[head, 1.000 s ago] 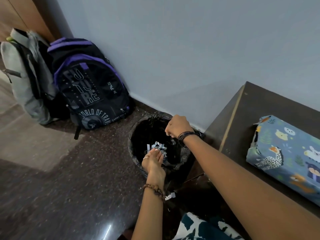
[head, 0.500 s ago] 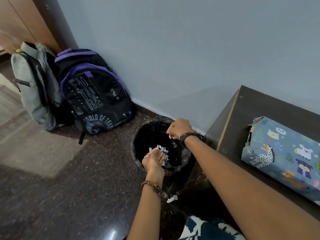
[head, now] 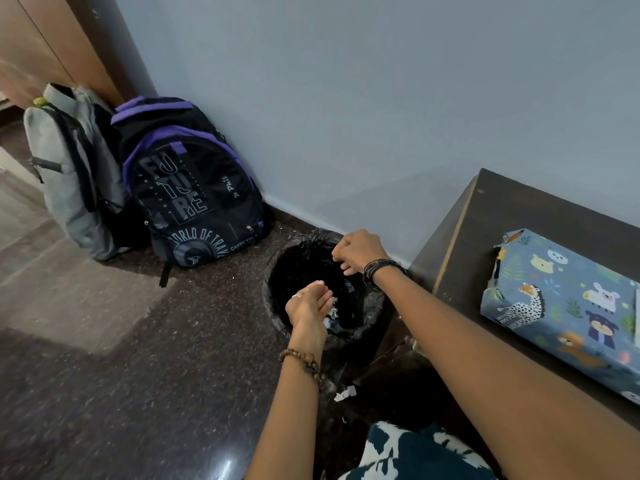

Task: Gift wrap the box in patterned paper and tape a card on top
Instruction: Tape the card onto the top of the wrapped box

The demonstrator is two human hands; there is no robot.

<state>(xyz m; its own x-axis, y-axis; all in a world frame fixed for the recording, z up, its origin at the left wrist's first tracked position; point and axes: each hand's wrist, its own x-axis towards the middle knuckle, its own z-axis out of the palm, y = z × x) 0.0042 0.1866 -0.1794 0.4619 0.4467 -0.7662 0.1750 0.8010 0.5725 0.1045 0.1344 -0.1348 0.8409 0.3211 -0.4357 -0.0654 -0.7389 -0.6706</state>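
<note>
Head view: wrapped box on table, well right of both grips.

Blue-grey wall, dark speckled floor

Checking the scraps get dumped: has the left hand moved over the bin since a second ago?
Yes. The left hand has opened and tipped toward the middle of the bin, scraps falling off its palm.

Wrapped box: matt printed paper, torn edge at its end. My bin liner: crinkly glossy black plastic. Table: dark wood, dull. Floor: polished speckled stone (shiny). Backpacks: woven cloth. My wrist beads look wooden.
</note>
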